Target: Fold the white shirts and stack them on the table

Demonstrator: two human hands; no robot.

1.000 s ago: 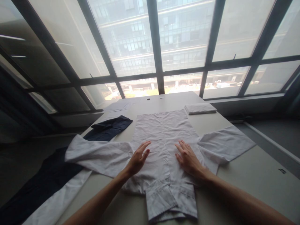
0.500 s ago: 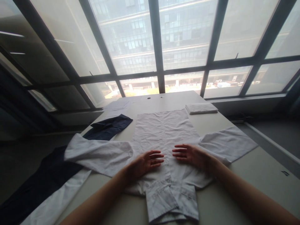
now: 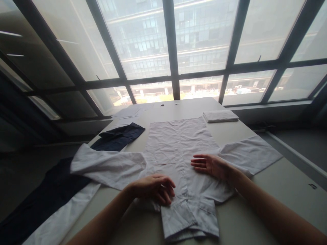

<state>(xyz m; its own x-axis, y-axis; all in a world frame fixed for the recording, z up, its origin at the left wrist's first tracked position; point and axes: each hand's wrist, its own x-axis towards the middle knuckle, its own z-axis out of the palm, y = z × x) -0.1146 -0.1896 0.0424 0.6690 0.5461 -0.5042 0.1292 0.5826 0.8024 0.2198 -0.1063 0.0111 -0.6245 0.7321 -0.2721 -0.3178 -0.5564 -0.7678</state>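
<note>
A white shirt (image 3: 178,143) is spread on the table (image 3: 268,190), its collar (image 3: 189,217) at the near edge. The left hand (image 3: 153,187) is laid beside the collar, fingers curled; whether cloth is pinched cannot be told. The right hand (image 3: 212,165) is rested open and flat further right, nothing grasped

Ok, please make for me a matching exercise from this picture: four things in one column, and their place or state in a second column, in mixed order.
Things:
1. left hand
2. right hand
3. dark garment
4. folded cloth

Place or state:
a. at the far right of the table
b. open, fingers straight, on the shirt
c. fingers curled, at the shirt's near end
d. left of the shirt

Pairs: 1-c, 2-b, 3-d, 4-a.
</note>
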